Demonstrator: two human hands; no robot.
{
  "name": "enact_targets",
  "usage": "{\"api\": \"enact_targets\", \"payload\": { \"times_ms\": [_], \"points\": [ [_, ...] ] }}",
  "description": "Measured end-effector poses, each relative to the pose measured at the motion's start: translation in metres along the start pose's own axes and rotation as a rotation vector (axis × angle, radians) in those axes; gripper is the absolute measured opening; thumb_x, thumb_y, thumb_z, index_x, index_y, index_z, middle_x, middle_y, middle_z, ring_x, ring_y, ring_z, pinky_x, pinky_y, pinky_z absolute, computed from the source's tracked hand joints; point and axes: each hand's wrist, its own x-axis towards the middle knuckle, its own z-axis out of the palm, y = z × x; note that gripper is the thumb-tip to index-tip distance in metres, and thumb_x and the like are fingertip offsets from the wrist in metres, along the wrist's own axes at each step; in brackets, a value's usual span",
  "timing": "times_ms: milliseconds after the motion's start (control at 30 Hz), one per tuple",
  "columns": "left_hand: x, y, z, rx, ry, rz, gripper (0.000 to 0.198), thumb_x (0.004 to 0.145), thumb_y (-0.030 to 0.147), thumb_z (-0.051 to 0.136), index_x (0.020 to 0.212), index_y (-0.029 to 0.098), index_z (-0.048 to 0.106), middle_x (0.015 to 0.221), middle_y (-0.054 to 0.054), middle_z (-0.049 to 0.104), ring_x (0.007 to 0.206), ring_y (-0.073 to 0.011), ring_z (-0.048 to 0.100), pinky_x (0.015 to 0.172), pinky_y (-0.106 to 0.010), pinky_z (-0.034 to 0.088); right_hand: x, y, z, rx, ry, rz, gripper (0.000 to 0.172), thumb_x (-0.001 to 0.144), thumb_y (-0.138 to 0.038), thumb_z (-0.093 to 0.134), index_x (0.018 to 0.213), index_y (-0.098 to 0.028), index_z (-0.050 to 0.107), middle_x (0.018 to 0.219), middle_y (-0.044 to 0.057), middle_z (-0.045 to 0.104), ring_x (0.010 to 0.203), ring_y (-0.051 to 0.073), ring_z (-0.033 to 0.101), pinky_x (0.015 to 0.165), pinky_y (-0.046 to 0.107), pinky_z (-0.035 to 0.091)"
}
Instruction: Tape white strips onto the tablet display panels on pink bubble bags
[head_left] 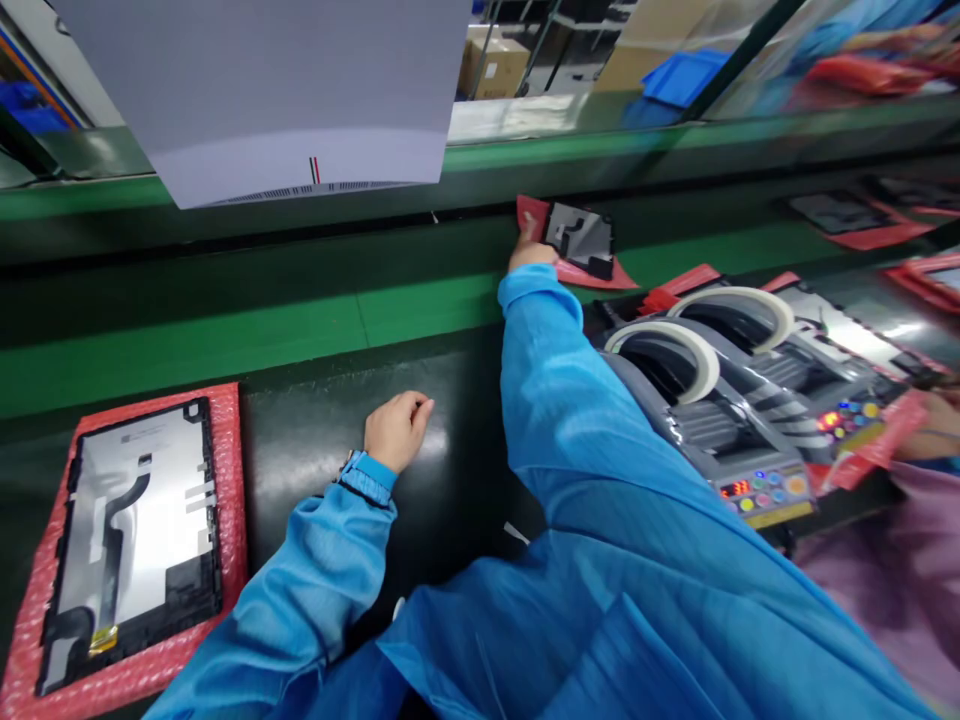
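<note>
Right hand at full reach, pinching edge of red bubble sheet on conveyor; edge grip likely spares its 1 panel. Left hand loosely curled, empty, bracing on bench.

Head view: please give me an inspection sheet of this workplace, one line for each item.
Surface: dark bench beside a green conveyor belt.
Job's things: far panel lies on a red sheet on the belt; near panel lies on red bubble wrap on the bench.
Clutter: two tape dispensers carrying white tape rolls.
Grippers: right hand grips the red sheet's edge; left hand rests curled on the bench, holding nothing.
Cables: nothing seen.
Surroundings: co-worker's hand at the right; white sheet hanging above; blue bin behind the belt.
</note>
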Motion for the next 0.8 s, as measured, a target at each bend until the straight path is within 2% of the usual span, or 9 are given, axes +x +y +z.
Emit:
{"api": "enact_targets", "payload": {
  "times_ms": [67,133,200,267,367,467,633,733,800],
  "points": [
    [0.001,-0.003,0.001,-0.042,0.027,0.018,0.015,0.096,0.026,0.054,0.096,0.024,0.069,0.094,-0.006,0.074,0.094,-0.0207,0.069,0.077,-0.029,0.046,-0.017,-0.014,0.013,-0.086,0.059,-0.033,0.035,0.087,0.014,0.033,0.084,0.000,0.064,0.058,-0.007,0.044,0.088,0.007,0.055,0.112,0.048,0.018],
    [0.004,-0.007,0.003,-0.132,0.076,0.038,0.013,0.095,0.023,0.056,0.092,0.021,0.068,0.092,-0.007,0.074,0.090,-0.0197,0.069,0.078,-0.028,0.048,-0.041,-0.029,0.021,-0.252,0.069,-0.082,0.030,0.092,0.007,0.036,0.101,0.004,0.064,0.086,0.010,0.064,0.103,0.010,0.058,0.111,0.042,0.026],
    [0.007,-0.011,0.005,-0.279,0.151,0.047,0.010,0.093,0.020,0.058,0.088,0.020,0.066,0.086,-0.005,0.072,0.082,-0.0168,0.068,0.076,-0.026,0.049,-0.069,-0.044,0.025,-0.470,-0.016,-0.144,0.043,0.093,0.005,0.034,0.132,0.004,0.053,0.113,0.023,0.065,0.114,0.017,0.060,0.108,0.040,0.034],
    [0.010,-0.014,0.008,-0.473,0.209,0.011,0.009,0.093,0.018,0.058,0.086,0.019,0.064,0.078,-0.002,0.069,0.067,-0.0123,0.065,0.068,-0.023,0.050,-0.096,-0.056,0.022,-0.651,-0.104,-0.219,0.060,0.092,0.005,0.031,0.151,0.000,0.033,0.125,0.029,0.060,0.120,0.027,0.060,0.104,0.044,0.041],
    [0.014,-0.015,0.008,-0.769,0.233,-0.111,0.010,0.097,0.018,0.053,0.090,0.017,0.061,0.074,0.002,0.065,0.051,-0.0070,0.059,0.055,-0.018,0.047,-0.134,-0.065,0.012,-0.701,-0.149,-0.373,0.067,0.090,-0.002,0.035,0.155,0.002,0.022,0.124,0.031,0.060,0.118,0.037,0.061,0.098,0.051,0.047],
    [0.016,-0.015,0.001,-1.023,0.214,-0.216,0.015,0.101,0.024,0.048,0.098,0.015,0.060,0.083,-0.002,0.069,0.056,-0.0074,0.064,0.062,-0.019,0.053,-0.179,-0.068,-0.002,-0.672,-0.196,-0.534,0.070,0.089,-0.008,0.040,0.155,0.002,0.021,0.117,0.028,0.063,0.110,0.037,0.065,0.093,0.050,0.050],
    [0.016,-0.021,-0.013,-1.424,0.039,-0.310,0.046,0.095,0.056,0.055,0.106,0.011,0.060,0.091,-0.012,0.072,0.088,-0.0231,0.074,0.086,-0.035,0.057,-0.298,-0.064,-0.026,-0.651,-0.379,-0.749,0.064,0.089,-0.008,0.033,0.152,-0.001,0.026,0.114,0.024,0.065,0.100,0.030,0.068,0.090,0.048,0.053],
    [0.008,-0.027,-0.010,-1.475,0.090,-0.285,0.024,0.092,0.036,0.066,0.087,0.013,0.062,0.075,-0.004,0.069,0.083,-0.0195,0.072,0.088,-0.033,0.056,-0.365,-0.044,-0.046,-0.565,-0.524,-0.783,0.060,0.089,-0.008,0.033,0.149,-0.005,0.029,0.111,0.021,0.067,0.093,0.026,0.069,0.086,0.042,0.055],
    [-0.005,-0.032,-0.005,-1.453,0.198,-0.279,0.007,0.084,0.011,0.067,0.080,0.013,0.061,0.066,0.002,0.065,0.073,-0.0137,0.068,0.088,-0.030,0.054,-0.383,-0.020,-0.062,-0.402,-0.550,-0.735,0.057,0.089,-0.014,0.040,0.145,-0.007,0.029,0.100,0.015,0.069,0.083,0.024,0.069,0.081,0.039,0.056]
  ]
}}
